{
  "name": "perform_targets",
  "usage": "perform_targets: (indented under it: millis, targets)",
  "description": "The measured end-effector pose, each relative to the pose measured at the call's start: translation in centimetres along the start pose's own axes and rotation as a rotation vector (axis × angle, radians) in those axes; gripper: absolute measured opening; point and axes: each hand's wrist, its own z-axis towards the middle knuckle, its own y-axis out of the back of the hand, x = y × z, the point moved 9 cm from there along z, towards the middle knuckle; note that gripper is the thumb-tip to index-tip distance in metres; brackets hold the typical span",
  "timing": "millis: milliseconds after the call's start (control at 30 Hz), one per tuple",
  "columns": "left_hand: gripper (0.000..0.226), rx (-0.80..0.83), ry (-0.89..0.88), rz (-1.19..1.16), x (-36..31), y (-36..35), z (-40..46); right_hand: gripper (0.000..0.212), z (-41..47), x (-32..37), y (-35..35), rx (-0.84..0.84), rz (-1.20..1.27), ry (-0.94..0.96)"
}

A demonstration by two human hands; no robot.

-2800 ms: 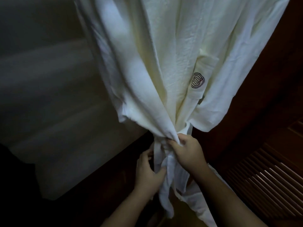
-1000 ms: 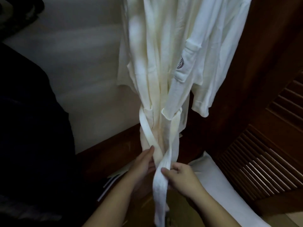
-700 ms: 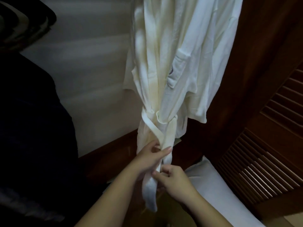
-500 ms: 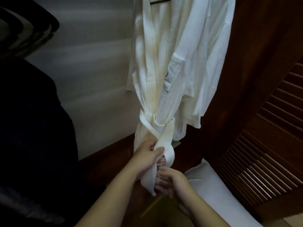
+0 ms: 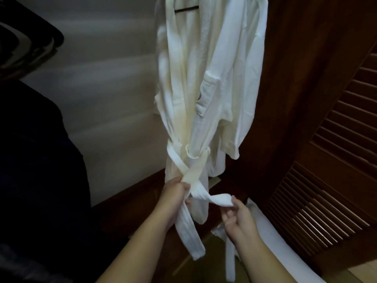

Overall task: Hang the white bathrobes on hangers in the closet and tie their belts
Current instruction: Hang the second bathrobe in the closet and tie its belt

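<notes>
A white bathrobe [image 5: 206,82] hangs from a dark hanger [image 5: 186,8] inside the closet, its front gathered at the waist. Its white belt [image 5: 196,176] is crossed below the waist. My left hand [image 5: 175,194] grips the belt at the crossing, and one end [image 5: 188,233] hangs down from it. My right hand [image 5: 237,218] pinches the other belt end, pulled out to the right in a twisted loop [image 5: 219,199].
A dark wooden closet wall [image 5: 302,78] and a louvred door [image 5: 334,180] stand to the right. A pale back wall [image 5: 106,94] lies behind the robe. White cloth [image 5: 289,254] lies at the lower right. Dark fabric [image 5: 36,160] fills the left.
The belt ends were crossed in front of the robe. My left hand closed on the crossing, and my right hand drew one end out to the right. The view tilted up.
</notes>
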Motion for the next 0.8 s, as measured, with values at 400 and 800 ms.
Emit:
perform_targets:
  millis: [400, 800]
  targets:
    - [0.019, -0.14, -0.165, 0.181, -1.1, 0.5, 1.2, 0.033, 3.8, 13.3, 4.4, -0.429, -0.133, 0.384]
    - [0.015, -0.039, -0.376, 0.332, -2.3, -3.9, 0.2, 0.045, -8.2, 16.3, -17.7, 0.11, -1.074, 1.589]
